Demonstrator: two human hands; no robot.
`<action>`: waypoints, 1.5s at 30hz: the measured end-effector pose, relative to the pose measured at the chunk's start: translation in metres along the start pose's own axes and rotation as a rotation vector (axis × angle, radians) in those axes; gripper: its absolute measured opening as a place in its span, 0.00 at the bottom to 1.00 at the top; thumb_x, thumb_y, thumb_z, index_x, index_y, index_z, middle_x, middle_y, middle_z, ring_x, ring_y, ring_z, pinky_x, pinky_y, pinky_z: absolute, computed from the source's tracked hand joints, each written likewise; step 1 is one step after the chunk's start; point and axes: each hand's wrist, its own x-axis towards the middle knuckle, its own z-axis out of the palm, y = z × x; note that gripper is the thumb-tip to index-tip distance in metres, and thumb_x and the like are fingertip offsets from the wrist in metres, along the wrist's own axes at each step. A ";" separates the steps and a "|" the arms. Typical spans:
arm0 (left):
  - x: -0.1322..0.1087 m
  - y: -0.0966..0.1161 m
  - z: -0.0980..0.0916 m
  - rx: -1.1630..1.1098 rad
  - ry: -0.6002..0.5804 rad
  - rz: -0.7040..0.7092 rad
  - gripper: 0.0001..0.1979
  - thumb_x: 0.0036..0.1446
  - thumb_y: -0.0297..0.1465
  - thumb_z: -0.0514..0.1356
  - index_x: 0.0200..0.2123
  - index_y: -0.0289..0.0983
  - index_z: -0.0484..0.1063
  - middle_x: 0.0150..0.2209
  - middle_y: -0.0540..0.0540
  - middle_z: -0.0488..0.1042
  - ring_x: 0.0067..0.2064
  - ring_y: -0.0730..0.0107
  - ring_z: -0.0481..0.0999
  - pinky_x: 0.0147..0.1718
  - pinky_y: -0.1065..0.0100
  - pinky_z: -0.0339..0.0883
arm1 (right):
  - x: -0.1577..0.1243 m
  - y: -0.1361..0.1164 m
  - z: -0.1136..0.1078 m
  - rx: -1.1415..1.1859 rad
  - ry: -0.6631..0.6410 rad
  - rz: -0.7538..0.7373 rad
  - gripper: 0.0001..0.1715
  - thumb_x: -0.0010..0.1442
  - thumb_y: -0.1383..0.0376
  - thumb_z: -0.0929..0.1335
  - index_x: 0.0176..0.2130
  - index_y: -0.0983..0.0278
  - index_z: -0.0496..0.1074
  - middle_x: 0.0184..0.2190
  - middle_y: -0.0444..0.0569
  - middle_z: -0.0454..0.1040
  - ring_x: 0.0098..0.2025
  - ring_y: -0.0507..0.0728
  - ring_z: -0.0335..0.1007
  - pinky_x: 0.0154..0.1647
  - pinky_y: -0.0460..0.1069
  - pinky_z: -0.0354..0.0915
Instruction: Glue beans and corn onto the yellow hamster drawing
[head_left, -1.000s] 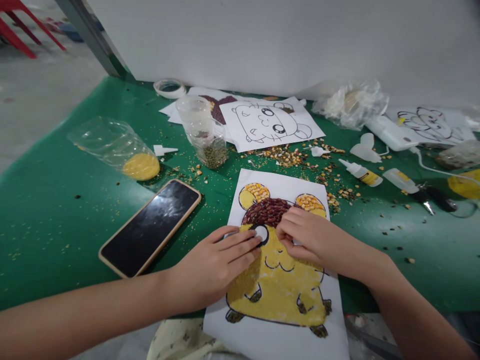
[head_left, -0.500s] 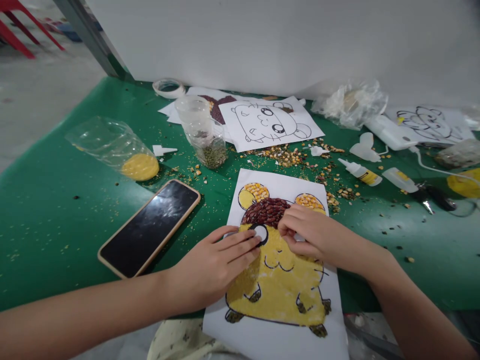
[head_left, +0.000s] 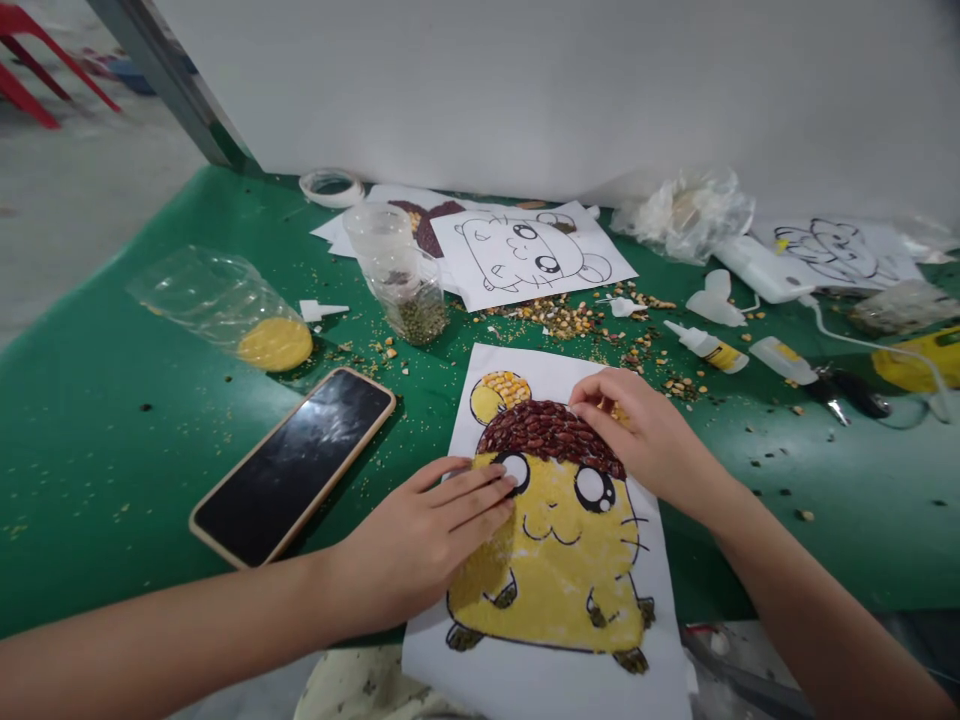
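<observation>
Hamster picture, yellow body, dark-red bean cap, black-ringed eyes

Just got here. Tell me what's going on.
A person is working at an animal picture covered in yellow material and dark red beans. The left hand lies flat on it, fingertips at one eye. The right hand is at the beans' upper edge; whether it holds anything is unclear. Loose grains lie beyond.

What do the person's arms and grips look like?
The left arm and right arm look bare, with no sleeves, watch or bracelet in view. The left grip and right grip are slender-fingered hands; no gloves or rings show.
</observation>
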 end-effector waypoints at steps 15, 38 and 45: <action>0.004 0.000 -0.005 0.069 0.025 0.029 0.17 0.61 0.26 0.47 0.52 0.34 0.66 0.55 0.46 0.67 0.57 0.66 0.64 0.55 0.63 0.52 | 0.005 0.008 -0.012 0.875 -0.066 0.295 0.11 0.57 0.57 0.66 0.34 0.63 0.67 0.28 0.43 0.64 0.30 0.48 0.58 0.30 0.45 0.55; 0.003 -0.001 -0.006 0.056 -0.028 0.022 0.18 0.61 0.26 0.47 0.53 0.35 0.64 0.56 0.47 0.66 0.58 0.66 0.62 0.56 0.63 0.51 | 0.020 0.038 -0.011 1.192 0.110 0.492 0.09 0.51 0.58 0.70 0.32 0.61 0.72 0.29 0.43 0.67 0.33 0.49 0.63 0.35 0.46 0.62; 0.003 -0.001 -0.006 0.060 -0.011 0.023 0.17 0.60 0.25 0.48 0.52 0.35 0.65 0.55 0.47 0.67 0.58 0.66 0.63 0.56 0.63 0.50 | 0.023 0.041 -0.010 0.581 0.455 0.290 0.11 0.52 0.58 0.68 0.36 0.61 0.69 0.33 0.45 0.68 0.35 0.52 0.63 0.35 0.48 0.60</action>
